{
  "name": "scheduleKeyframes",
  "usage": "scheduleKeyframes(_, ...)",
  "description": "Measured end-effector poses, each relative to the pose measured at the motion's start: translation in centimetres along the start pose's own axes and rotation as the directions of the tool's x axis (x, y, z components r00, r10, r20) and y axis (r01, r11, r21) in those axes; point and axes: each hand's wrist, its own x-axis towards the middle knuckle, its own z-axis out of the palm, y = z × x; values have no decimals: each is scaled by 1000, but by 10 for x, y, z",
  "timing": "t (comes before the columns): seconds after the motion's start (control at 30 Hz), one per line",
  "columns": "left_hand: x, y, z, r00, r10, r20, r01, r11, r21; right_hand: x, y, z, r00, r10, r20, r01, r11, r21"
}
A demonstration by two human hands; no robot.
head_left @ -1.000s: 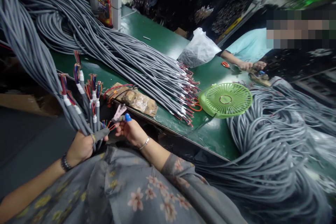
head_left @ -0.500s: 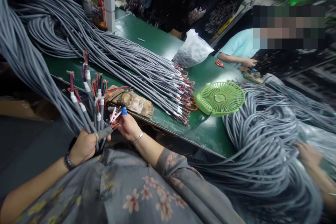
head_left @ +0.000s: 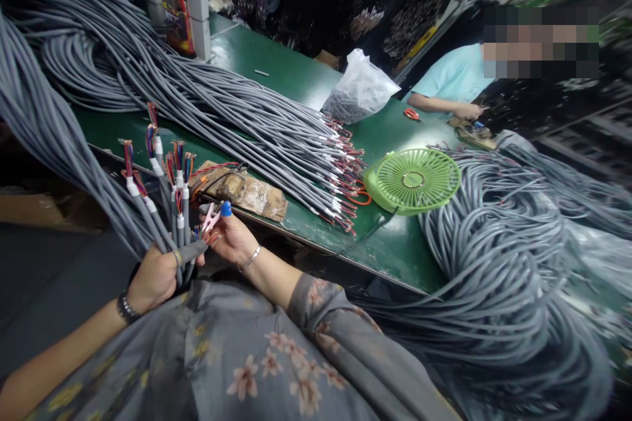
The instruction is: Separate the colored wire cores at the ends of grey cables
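My left hand point(head_left: 160, 274), with a grey cover on its thumb, is closed round a bunch of grey cables point(head_left: 157, 227). Their white-banded ends stand upright with coloured wires point(head_left: 129, 156) fanning out. Beside it, my right hand point(head_left: 234, 239) has a blue cap on one fingertip. Between its fingers is a small pink clip-like tool point(head_left: 210, 218), held against the thin wires at the left thumb. How the tool's tip meets the wires is too small to make out.
A thick row of grey cables point(head_left: 237, 112) lies along the green table point(head_left: 291, 82). Nearby are a taped cardboard piece point(head_left: 261, 197), a green fan point(head_left: 413, 179), a plastic bag point(head_left: 363, 89) and orange-handled scissors point(head_left: 411, 114). Coiled cables point(head_left: 498, 256) hang at right. A co-worker point(head_left: 451, 82) sits across.
My right hand has moved slightly left, bringing the pink tool closer to the wires at my left thumb. Another person's hand at the far right has gone from view.
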Motion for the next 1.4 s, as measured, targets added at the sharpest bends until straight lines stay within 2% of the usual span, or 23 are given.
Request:
scheduleKeyframes(0.13, 1, -1, -1, 1000, 9, -14, -9, 1000, 16, -3, -2, 6, 998, 18, -66, -13, 997, 71)
scheduleKeyframes(0.27, 0, -2, -1, 1000, -26, -13, 26, 999, 19, -5, -4, 11, 995, 19, -102, -10, 996, 89)
scheduleKeyframes(0.37, -2, -3, -3, 1000, -8, -26, 9, 1000, 25, -6, -5, 14, 991, 39, -128, -27, 995, 98)
scheduleKeyframes(0.53, -8, -2, -8, 998, -14, -55, 14, 1000, -5, -14, -13, 17, 993, 90, -73, -86, 994, 62)
scheduleKeyframes(0.67, -12, -4, -11, 994, -49, -96, 48, 999, -15, -21, -15, 15, 997, 32, -65, -32, 1000, 2)
scheduleKeyframes(0.83, -9, -8, -9, 997, 31, -75, -33, 999, -20, -26, -13, 12, 997, -37, -75, 33, 998, -60)
scheduleKeyframes(0.97, -4, -12, -7, 997, 38, -70, -41, 999, -36, -27, -14, 11, 996, -24, -89, 18, 997, -75)
scheduleKeyframes(1.07, -2, -14, -7, 997, 48, -67, -51, 998, -38, -25, -13, 11, 994, -3, -111, 0, 1000, -26)
scheduleKeyframes(1.2, 0, -15, -6, 997, 55, -59, -55, 998, 1, -22, -11, 11, 990, 4, -138, 0, 999, 32)
scheduleKeyframes(1.4, 1, -16, -5, 995, 61, -81, -58, 997, 45, -19, -9, 12, 988, -6, -154, 10, 1000, 28)
